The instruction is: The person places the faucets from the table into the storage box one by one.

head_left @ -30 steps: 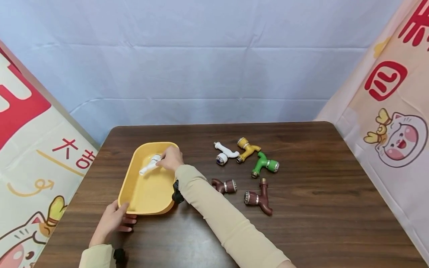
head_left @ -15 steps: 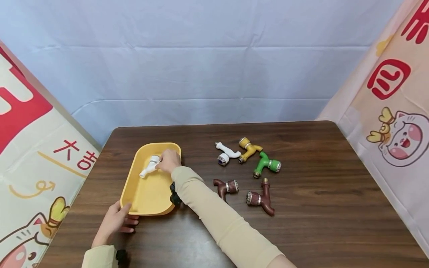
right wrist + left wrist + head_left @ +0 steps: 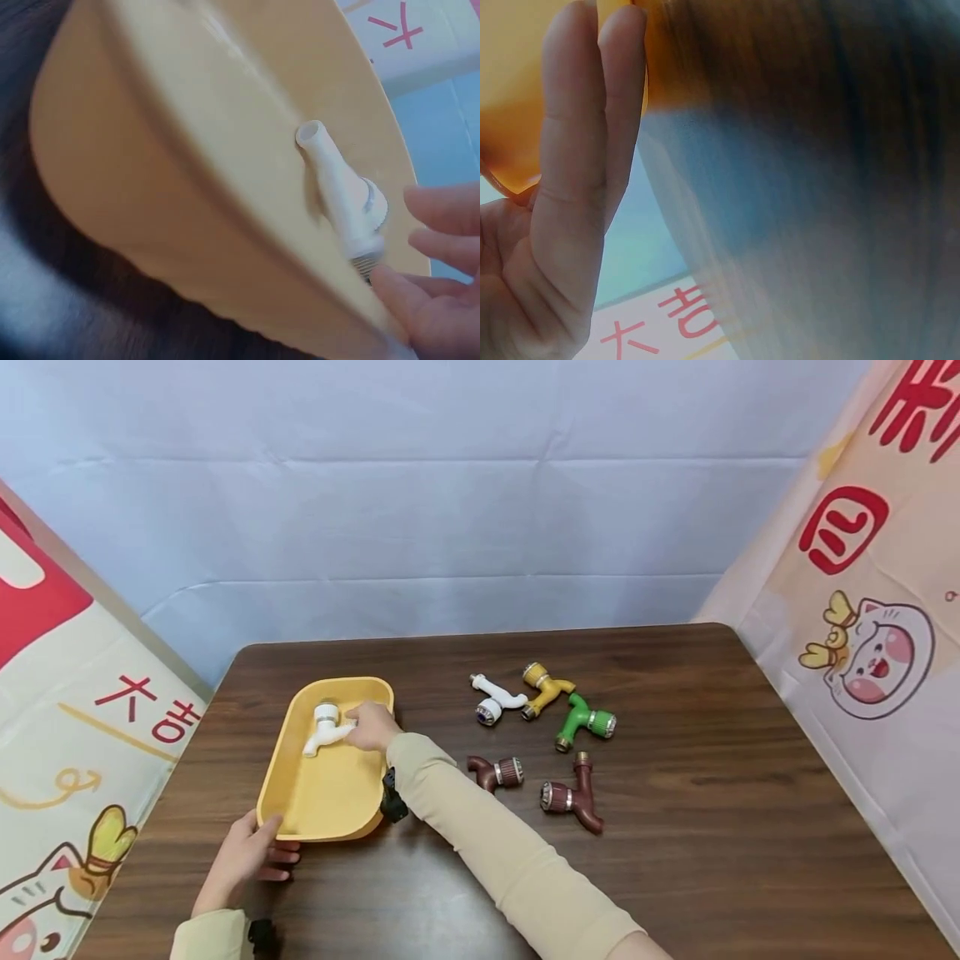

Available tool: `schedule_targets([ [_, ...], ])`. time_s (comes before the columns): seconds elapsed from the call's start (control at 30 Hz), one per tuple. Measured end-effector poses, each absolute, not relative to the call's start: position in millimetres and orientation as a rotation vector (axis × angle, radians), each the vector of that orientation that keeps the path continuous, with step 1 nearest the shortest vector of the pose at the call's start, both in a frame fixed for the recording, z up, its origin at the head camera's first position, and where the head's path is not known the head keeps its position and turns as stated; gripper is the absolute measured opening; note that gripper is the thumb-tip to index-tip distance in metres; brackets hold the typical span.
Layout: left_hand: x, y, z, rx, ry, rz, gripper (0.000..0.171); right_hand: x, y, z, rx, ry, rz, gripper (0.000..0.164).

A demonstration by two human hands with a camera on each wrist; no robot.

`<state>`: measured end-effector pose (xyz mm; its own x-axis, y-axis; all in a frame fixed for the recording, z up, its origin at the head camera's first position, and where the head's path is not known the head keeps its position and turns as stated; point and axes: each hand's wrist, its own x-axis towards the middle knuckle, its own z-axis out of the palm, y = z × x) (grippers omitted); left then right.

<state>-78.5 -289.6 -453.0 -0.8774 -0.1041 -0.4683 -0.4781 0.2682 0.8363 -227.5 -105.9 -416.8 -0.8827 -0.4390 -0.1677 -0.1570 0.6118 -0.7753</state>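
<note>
A white plastic tap (image 3: 327, 727) lies in the yellow tray (image 3: 330, 802), its ribbed knob toward the far end. My right hand (image 3: 371, 727) is at its threaded end, reaching over the tray's right rim. In the right wrist view the thumb (image 3: 397, 296) is right by the thread, while the other fingers (image 3: 446, 214) are spread apart from the tap (image 3: 341, 187). My left hand (image 3: 243, 856) holds the tray's near left corner, thumb over the rim and fingers outside. Those fingers (image 3: 574, 120) lie straight against the tray wall in the left wrist view.
Right of the tray on the wooden table (image 3: 675, 793) lie a white tap (image 3: 498, 700), a yellow tap (image 3: 547, 687), a green tap (image 3: 583, 722) and two brown taps, one (image 3: 495, 772) partly behind my right sleeve (image 3: 487, 835), the other (image 3: 577, 797) further right.
The white tap in the tray has turned, its knob now pointing away, and my right fingers have come off its body toward the threaded end. My left hand stays on the tray corner.
</note>
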Motion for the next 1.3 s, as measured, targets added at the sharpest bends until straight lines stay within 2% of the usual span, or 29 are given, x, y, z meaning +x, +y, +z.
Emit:
schedule_targets([
  [0.03,-78,-290,-452,-0.536,2.226,1.638,0.043,-226,-104,-415,-0.481,2.454,-1.183,0.042],
  [0.1,-76,-292,-451,-0.536,2.229,1.631,0.044,-223,-100,-412,-0.503,2.400,-1.211,0.042],
  [0.6,-76,-295,-449,-0.525,2.226,1.646,0.044,-214,-37,-370,-0.764,2.469,-1.312,0.027],
  [0.93,-74,-289,-448,-0.499,2.227,1.650,0.042,-190,6,-349,-0.931,2.632,-1.262,0.020],
  [1.3,-74,-290,-451,-0.494,2.221,1.654,0.041,-181,40,-353,-1.070,2.738,-1.136,0.022],
])
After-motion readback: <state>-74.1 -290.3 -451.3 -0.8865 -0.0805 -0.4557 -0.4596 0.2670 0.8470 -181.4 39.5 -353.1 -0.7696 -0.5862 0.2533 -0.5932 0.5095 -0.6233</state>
